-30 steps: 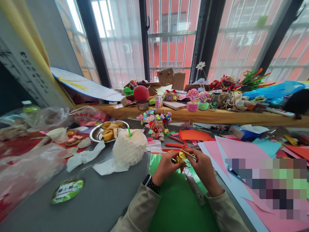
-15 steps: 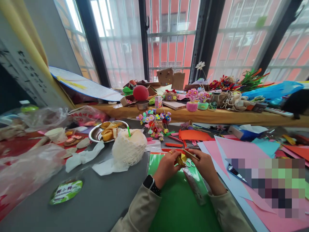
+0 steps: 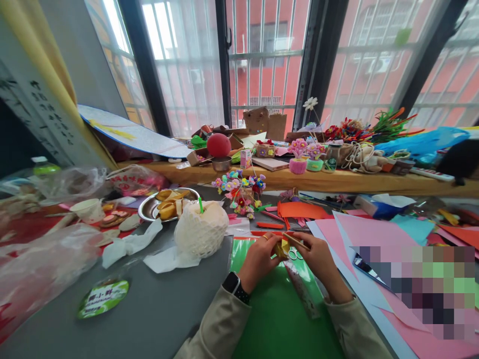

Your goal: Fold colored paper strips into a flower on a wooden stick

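Above the far end of a green mat, my left hand is closed on a small folded piece of yellow paper. My right hand pinches a thin wooden stick, whose tip meets the yellow paper. A ring and a dark watch are on my left side. Just under the hands lie white-handled scissors, partly hidden. A clear ruler-like strip rests on the mat below them.
Left of the mat stands a netted white coconut with a green straw, beside a metal bowl. Pink paper sheets and a phone lie at right. Colourful craft flowers stand behind, before a crowded ledge.
Both hands stay in nearly the same place, with the yellow paper and the stick still held together. The view has shifted very slightly.
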A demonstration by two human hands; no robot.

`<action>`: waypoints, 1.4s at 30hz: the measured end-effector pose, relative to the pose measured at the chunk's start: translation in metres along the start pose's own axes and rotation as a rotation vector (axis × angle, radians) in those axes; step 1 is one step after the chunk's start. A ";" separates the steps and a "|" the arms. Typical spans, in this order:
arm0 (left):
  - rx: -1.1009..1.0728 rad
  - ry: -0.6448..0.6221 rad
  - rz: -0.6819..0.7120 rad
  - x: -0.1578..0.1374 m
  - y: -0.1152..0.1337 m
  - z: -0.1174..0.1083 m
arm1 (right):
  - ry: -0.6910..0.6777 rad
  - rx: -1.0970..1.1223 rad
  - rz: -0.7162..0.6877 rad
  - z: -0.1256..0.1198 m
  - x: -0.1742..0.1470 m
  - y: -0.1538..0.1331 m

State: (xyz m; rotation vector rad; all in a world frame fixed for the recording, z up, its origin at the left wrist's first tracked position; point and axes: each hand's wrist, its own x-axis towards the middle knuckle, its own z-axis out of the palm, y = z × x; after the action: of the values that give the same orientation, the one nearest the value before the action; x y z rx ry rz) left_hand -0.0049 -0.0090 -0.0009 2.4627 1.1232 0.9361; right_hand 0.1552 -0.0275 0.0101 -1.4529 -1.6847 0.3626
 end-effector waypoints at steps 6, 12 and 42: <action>-0.057 0.010 -0.019 0.001 0.003 -0.002 | 0.026 -0.020 -0.085 0.000 -0.001 -0.002; -0.104 0.012 -0.030 0.001 0.004 -0.003 | 0.077 -0.083 -0.164 0.002 -0.002 -0.001; -1.033 0.240 -0.431 0.012 -0.001 -0.012 | -0.214 0.143 -0.121 -0.012 0.000 -0.009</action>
State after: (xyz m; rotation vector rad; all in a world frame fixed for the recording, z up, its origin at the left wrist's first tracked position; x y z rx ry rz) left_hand -0.0078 -0.0001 0.0133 1.2574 0.8447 1.2532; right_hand 0.1587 -0.0337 0.0236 -1.2362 -1.8661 0.5760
